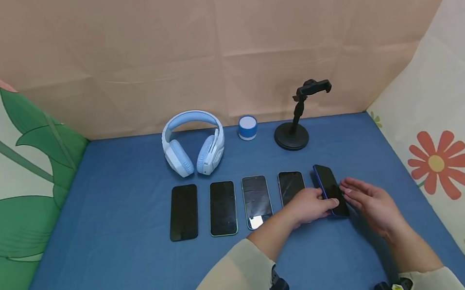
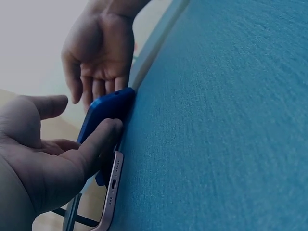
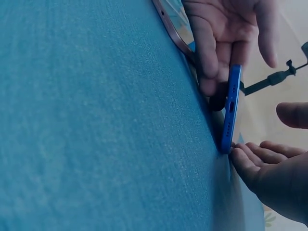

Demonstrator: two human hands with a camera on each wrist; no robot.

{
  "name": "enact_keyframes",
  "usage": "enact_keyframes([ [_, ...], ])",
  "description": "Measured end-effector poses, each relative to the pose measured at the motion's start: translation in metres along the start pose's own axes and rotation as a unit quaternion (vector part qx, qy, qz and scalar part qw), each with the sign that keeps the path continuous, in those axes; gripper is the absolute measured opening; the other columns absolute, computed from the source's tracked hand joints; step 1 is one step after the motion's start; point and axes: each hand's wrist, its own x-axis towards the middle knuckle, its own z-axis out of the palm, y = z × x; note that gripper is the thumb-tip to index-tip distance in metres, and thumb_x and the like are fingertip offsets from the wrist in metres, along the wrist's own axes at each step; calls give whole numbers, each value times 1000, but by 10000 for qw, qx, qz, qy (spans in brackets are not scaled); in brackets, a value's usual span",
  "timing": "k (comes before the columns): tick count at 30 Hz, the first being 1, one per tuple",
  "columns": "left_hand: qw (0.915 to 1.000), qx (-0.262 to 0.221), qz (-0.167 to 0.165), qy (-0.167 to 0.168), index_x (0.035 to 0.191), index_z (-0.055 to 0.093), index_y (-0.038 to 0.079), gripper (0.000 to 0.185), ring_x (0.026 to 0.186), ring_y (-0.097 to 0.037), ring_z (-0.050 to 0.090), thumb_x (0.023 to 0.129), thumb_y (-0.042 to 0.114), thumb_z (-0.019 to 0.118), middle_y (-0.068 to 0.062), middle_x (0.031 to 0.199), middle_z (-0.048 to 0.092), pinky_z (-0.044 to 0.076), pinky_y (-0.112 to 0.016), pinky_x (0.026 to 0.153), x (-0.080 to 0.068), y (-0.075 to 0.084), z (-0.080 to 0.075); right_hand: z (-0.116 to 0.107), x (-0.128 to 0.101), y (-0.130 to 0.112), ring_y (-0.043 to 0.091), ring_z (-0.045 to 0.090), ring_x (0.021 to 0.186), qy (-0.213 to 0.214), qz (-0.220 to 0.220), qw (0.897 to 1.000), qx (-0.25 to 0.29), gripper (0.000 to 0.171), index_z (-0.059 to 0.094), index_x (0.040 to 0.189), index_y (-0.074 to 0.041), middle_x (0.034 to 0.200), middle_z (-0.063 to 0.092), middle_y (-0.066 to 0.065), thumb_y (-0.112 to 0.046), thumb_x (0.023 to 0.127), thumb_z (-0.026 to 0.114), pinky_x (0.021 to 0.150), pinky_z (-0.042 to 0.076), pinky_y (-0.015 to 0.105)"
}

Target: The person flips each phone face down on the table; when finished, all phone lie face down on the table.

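Left hand (image 1: 311, 205) had fingers curled against the back of the blue phone (image 1: 331, 190), tipping it up on its long edge on the blue tablecloth (image 1: 119, 258). Right hand (image 1: 370, 203) was slack-fingered, fingertips (image 3: 243, 159) touching the phone's lower edge, not gripping. The phone stood at the right end of the row, just beside four flat phones (image 1: 222, 208). Behind them: headphones (image 1: 194, 142), small speaker (image 1: 248, 127), phone stand (image 1: 295, 122) near the backdrop.
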Motion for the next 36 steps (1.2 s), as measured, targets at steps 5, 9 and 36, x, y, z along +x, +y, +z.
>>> enact_keyframes([
  [5,9987,488,-117,62,131,66,3,43,85,-10,73,101,32,70,0,97,75,57,-25,77,0,5,1,0,-1,-2,4,52,134,31,78,10000,11,69,20,160,11,164,24,33,-23,110,53,103,47,21],
  [9,9969,742,-240,97,124,67,4,39,76,-10,71,99,34,72,0,86,73,54,-27,73,0,6,2,-1,-1,-3,2,53,132,44,83,10000,34,69,20,160,12,163,23,35,-23,110,53,102,48,21],
  [36,9812,1927,43,99,150,55,8,69,137,-13,53,99,53,65,2,151,56,48,-33,106,-15,10,-6,-2,-2,2,21,40,149,69,72,9997,-237,74,18,161,9,165,24,31,-29,109,55,101,46,15],
])
